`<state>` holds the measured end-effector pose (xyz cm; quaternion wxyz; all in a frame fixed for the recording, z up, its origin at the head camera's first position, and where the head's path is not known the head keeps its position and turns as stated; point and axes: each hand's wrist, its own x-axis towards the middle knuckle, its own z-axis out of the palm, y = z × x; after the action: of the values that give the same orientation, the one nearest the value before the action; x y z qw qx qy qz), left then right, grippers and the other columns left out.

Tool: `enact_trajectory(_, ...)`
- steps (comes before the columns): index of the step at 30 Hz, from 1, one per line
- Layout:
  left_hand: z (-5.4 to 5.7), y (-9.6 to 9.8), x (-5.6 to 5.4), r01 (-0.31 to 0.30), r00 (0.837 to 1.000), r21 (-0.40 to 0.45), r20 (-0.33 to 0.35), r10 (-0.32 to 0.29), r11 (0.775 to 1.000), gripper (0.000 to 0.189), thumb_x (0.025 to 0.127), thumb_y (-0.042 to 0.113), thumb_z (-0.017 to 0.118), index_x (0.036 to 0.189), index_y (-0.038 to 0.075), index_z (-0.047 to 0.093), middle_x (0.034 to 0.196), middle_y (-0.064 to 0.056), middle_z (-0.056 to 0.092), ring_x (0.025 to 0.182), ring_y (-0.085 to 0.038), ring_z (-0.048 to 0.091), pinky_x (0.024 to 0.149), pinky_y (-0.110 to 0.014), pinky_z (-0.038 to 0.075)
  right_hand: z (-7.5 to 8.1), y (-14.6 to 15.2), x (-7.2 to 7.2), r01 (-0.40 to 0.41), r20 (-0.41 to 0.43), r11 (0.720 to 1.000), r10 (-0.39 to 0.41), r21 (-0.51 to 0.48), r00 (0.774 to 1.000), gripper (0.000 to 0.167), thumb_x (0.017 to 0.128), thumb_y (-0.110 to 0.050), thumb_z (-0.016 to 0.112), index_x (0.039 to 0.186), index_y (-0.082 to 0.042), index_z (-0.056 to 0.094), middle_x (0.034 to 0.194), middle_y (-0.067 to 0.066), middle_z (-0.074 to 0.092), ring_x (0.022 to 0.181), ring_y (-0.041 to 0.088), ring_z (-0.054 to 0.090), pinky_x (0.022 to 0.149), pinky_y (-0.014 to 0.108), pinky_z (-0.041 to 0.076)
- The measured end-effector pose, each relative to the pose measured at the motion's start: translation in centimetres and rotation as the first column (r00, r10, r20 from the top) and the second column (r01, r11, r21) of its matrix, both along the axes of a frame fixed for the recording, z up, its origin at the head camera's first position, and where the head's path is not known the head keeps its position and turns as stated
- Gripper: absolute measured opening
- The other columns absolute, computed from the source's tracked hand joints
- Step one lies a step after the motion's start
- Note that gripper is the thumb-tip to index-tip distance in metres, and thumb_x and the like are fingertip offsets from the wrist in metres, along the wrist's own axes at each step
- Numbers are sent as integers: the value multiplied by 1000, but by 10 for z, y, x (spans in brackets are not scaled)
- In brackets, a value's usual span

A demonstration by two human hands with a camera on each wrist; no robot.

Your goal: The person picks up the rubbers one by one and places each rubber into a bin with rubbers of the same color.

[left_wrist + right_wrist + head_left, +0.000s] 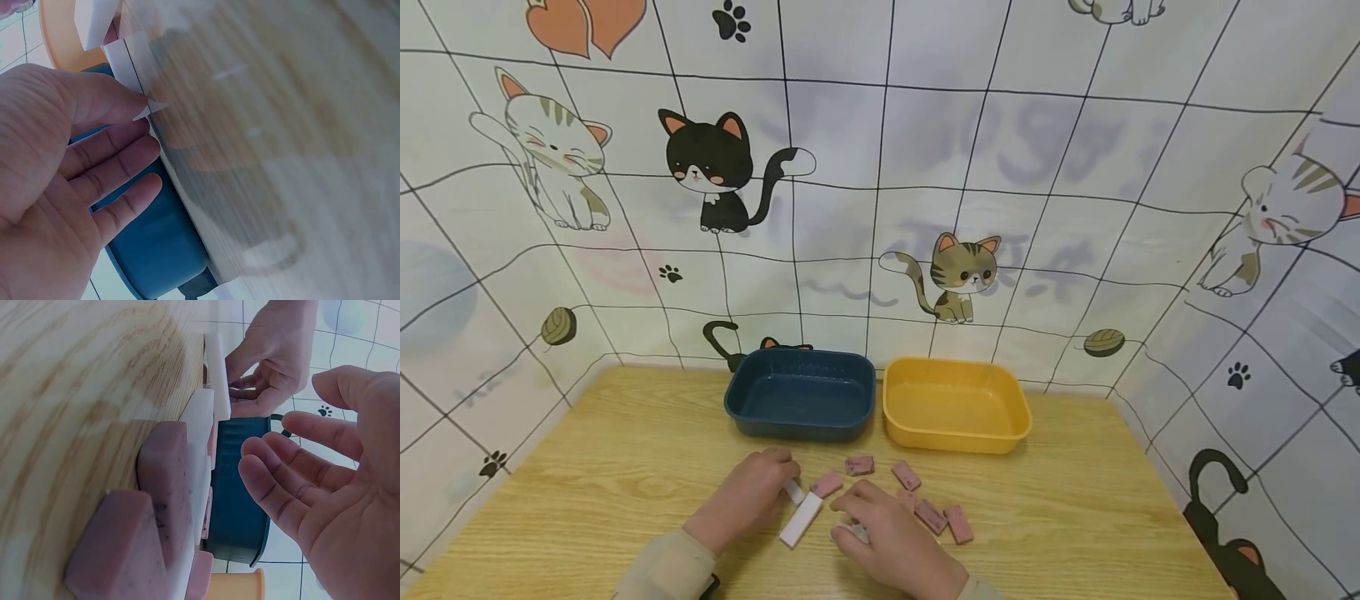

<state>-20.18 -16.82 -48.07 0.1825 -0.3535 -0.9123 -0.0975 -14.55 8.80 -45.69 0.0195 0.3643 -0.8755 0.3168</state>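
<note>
The left hand (pixel 752 487) pinches a white rectangular block (pixel 793 492); the right hand (pixel 887 533) holds nothing, fingers spread. Beside them, speckled pink rectangular blocks (pixel 931 517) lie loose, ungrasped.

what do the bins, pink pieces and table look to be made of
Blue bin and yellow bin: probably plastic, slightly glossy, judging by smooth, rounded, moulded-looking walls.
Pink pieces: perhaps eraser rubber, matte; soft edges and dark marks suggest it without settling it.
Table: wood or wood-look laminate, satin; grain shows, but not which.
</note>
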Motion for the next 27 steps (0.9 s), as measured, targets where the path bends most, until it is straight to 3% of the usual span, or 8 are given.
enact_trajectory(8,-1,-1,0,-18,1000,14,-18,18,1000,25,67,-6,80,78,11,65,76,2,53,68,-15,56,61,-33,50,-4,-3,-2,-7,-47,1000,6,-20,999,26,103,-17,59,124,-6,70,115,5,66,89,6,60,76,17,51)
enact_trajectory(17,4,-4,0,-36,999,30,14,35,999,26,70,-1,81,76,13,61,74,4,50,65,-14,52,60,-33,48,-2,-6,-5,7,-29,999,-8,-32,1000,33,101,-14,60,133,-12,68,115,3,63,81,5,53,73,18,47)
enact_trajectory(23,12,-2,0,-57,998,26,16,57,998,24,76,4,81,77,14,59,76,5,48,67,-13,50,61,-31,47,-4,-4,-10,37,-2,999,-37,-39,999,31,102,-14,59,132,-18,68,122,6,65,89,6,62,70,19,50)
enact_trajectory(27,16,1,-2,-71,997,27,21,71,997,14,79,5,76,80,13,63,78,4,49,69,-13,48,62,-32,47,-4,0,-16,59,1,998,-59,-34,998,30,102,-13,60,130,-16,68,135,10,64,103,15,67,78,26,56)
